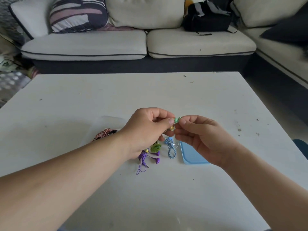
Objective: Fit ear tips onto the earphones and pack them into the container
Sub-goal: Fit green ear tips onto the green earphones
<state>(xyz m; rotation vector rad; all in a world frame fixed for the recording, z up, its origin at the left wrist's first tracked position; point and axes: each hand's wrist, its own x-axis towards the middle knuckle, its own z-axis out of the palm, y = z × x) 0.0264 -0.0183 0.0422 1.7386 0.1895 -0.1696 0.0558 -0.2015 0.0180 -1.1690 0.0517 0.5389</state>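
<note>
Both hands meet above the middle of the white table. My left hand pinches a small green earphone between thumb and forefinger, and my right hand pinches the same piece from the other side. Whether a tip sits on it I cannot tell. Below the hands lie purple earphones, a green coiled pair and a blue coiled pair. A clear container stands behind my left wrist with pink earphones by it. A light blue lid lies flat under my right hand.
A pale sofa with a striped cushion and a black bag runs behind the table. Its corner section continues on the right. The table's near half and far half are bare white surface with small dark specks.
</note>
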